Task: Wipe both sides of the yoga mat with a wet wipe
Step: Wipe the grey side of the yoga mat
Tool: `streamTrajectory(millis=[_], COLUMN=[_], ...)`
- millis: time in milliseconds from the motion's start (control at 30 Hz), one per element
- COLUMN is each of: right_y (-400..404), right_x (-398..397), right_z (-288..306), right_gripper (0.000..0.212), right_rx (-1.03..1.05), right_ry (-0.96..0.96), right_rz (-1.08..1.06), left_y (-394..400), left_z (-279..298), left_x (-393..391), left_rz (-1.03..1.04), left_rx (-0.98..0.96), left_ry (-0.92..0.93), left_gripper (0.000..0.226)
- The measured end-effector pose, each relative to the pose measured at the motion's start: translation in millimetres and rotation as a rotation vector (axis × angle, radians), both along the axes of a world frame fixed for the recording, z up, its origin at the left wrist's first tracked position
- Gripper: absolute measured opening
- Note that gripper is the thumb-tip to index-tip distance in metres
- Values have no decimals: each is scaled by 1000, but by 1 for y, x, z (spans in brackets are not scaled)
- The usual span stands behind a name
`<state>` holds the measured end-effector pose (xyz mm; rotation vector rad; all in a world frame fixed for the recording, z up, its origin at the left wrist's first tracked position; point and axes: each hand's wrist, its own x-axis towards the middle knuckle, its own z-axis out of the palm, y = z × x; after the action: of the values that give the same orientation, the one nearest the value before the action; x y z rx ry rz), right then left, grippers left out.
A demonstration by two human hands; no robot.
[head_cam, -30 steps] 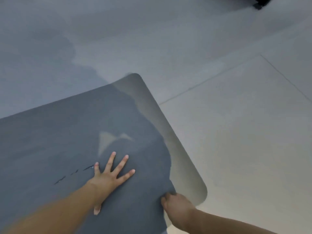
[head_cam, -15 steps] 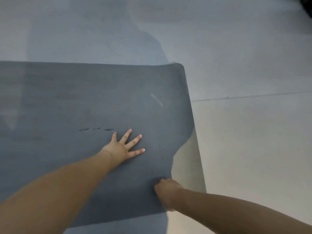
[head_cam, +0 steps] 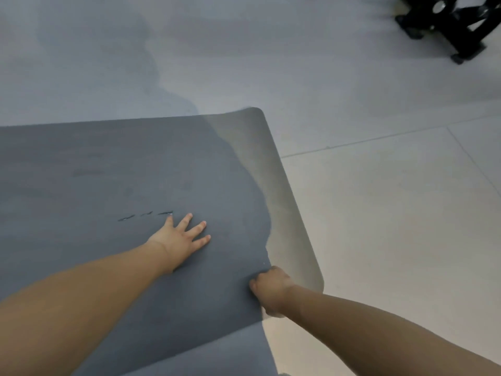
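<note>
My left hand (head_cam: 180,240) stays flat on the yoga mat (head_cam: 108,172); my right hand (head_cam: 268,290), fisted, has dragged along the near edge, possibly over a wipe I cannot see.

place: indoor room, kind unclear | evidence: pale tiled floor (head_cam: 379,213); black wheeled stand base (head_cam: 458,25)

The yoga mat (head_cam: 108,169) lies on the floor (head_cam: 379,240); a stand (head_cam: 455,25), probably, stands far right behind.
</note>
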<state>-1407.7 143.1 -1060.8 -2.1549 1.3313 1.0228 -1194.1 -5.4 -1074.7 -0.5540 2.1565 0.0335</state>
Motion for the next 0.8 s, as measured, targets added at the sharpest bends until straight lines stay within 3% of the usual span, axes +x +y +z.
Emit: streamTrajectory(millis=[233, 367, 433, 533, 667, 800], right_y=[3, -17, -25, -40, -67, -83], right_x=[7, 15, 19, 23, 20, 2], right_z=[37, 90, 112, 126, 106, 72], right_gripper=[32, 25, 26, 29, 26, 23], right_rx=[-177, -257, -267, -273, -287, -278], right_ry=[16, 25, 30, 48, 16, -92], right_rz=[35, -1, -11, 2, 45, 152], left_y=[-4, -7, -8, -12, -20, -5], left_z=[18, 54, 79, 103, 105, 92], left_x=[2, -10, -14, -12, 6, 21], left_rz=[74, 84, 70, 105, 189, 417], left_rx=[25, -1, 10, -5, -71, -89], left_ry=[153, 274, 349, 413, 368, 328], left_gripper=[83, 43, 33, 36, 46, 66])
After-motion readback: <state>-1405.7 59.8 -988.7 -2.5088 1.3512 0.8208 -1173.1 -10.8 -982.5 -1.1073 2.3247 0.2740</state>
